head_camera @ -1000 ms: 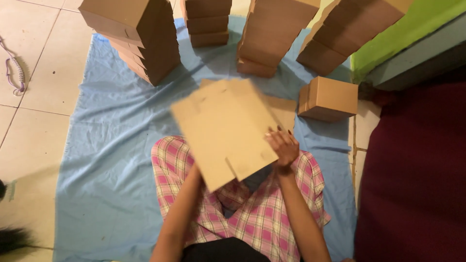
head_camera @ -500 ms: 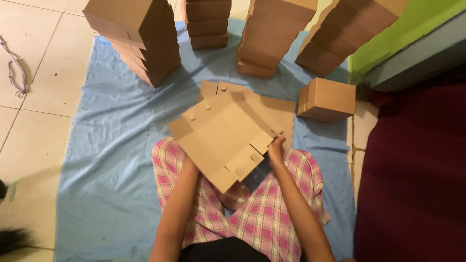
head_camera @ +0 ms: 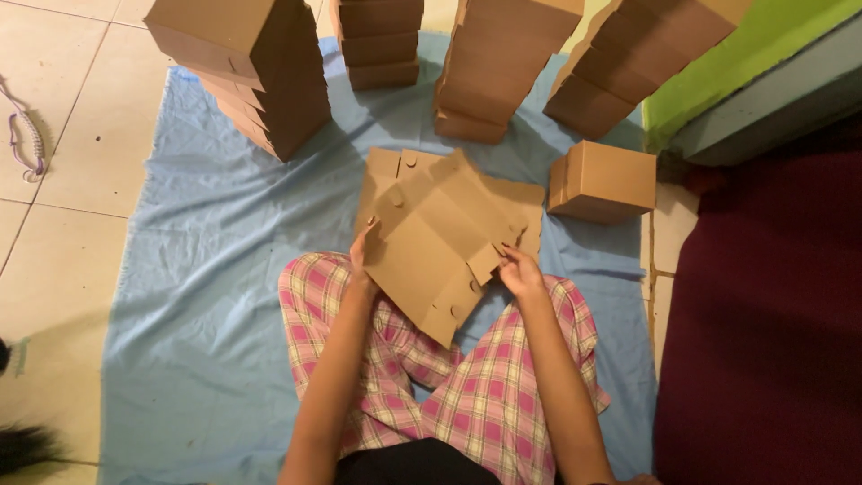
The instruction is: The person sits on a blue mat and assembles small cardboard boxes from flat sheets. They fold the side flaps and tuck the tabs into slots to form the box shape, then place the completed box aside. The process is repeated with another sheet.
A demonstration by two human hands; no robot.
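A flat cardboard blank [head_camera: 431,256] is gripped over the lap, its left edge by the left hand [head_camera: 362,259], its right flap by the right hand [head_camera: 519,269]. Underlying blanks [head_camera: 521,205] are partly hidden; far box stacks [head_camera: 260,67] are cut off.

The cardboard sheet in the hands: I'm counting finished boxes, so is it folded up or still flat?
Still flat: the cardboard sheet lies spread, flaps out, left hand and right hand gripping its edges.

Stacks of folded boxes [head_camera: 260,72] walled off the blue sheet's [head_camera: 206,296] far edge; a single box [head_camera: 603,180] blocked my right, while the left side lay open.
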